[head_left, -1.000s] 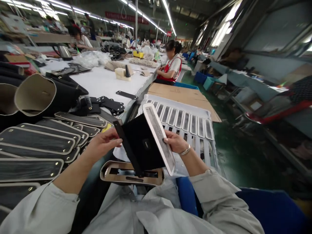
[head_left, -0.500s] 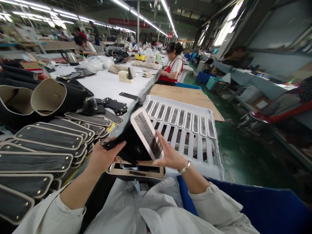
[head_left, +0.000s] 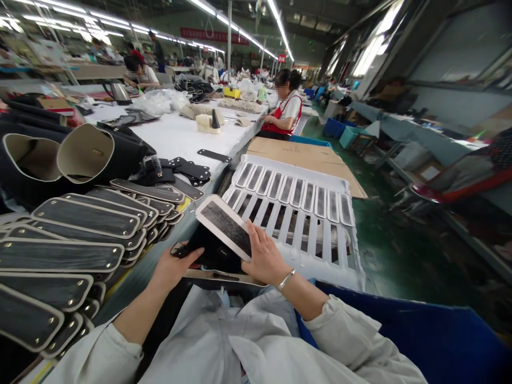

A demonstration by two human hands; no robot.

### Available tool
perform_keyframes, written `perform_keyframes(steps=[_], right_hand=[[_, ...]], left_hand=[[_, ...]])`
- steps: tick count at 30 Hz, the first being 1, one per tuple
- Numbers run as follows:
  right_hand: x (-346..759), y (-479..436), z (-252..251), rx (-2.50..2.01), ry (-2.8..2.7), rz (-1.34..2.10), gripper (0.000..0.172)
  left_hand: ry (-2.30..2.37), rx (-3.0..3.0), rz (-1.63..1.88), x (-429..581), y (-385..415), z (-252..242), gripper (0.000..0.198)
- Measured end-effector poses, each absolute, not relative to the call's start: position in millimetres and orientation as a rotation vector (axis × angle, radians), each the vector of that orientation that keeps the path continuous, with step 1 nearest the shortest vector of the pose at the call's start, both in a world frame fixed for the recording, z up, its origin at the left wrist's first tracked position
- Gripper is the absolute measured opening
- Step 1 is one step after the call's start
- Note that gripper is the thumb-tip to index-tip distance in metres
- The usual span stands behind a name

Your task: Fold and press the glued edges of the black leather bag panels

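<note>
In front of my lap, my left hand (head_left: 174,269) pinches the edge of a black bag body (head_left: 216,255) between thumb and fingers. A cream-edged strip (head_left: 224,275) with dark slots runs along the bag's near side. My right hand (head_left: 264,258) grips the right end of an oblong panel (head_left: 224,223), dark grey and rough in the middle with a cream border. The panel slants over the bag, its far end up and to the left. Whether it touches the bag I cannot tell; my right fingertips behind it are partly hidden.
Left of me, the table holds piled grey panels (head_left: 86,217) with cream edging and rivets, plus black bag bodies (head_left: 86,154). Ahead right stands a white slatted rack (head_left: 294,242) bearing a row of panels, with cardboard (head_left: 308,152) behind. A blue bin (head_left: 404,330) is at my right. A co-worker (head_left: 286,109) sits beyond.
My right hand and the panel have swung left, and the panel lies at a flatter slant. The bag has tipped, so less of its cream-rimmed near side shows. My left hand keeps its grip.
</note>
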State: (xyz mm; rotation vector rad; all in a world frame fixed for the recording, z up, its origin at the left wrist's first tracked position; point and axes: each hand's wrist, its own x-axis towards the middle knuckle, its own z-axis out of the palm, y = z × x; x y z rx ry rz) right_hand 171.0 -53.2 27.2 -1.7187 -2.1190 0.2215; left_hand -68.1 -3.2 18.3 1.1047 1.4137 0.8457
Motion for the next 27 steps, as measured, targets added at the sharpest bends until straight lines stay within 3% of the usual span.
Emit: perform_keyframes(steps=[3,9,19,27], right_hand=[[173,-58,29,-1.698,-2.211,0.102,0.095],[173,-67,28,-1.509,-2.554,-0.12,0.086],[171,-52,29,-1.465,-2.693,-0.193,0.087],[179,-49,32,-1.408,-2.716,-0.107,0.083]], left_hand=[[1.357,1.301,0.754,-82,4,8,0.046],[1.456,2.353,0.414,-98,7,-9,0.022],[1.218,2.618,0.048,-101,20,-11,0.026],[1.183,2.416,0.142,-89,33,-14,0.027]])
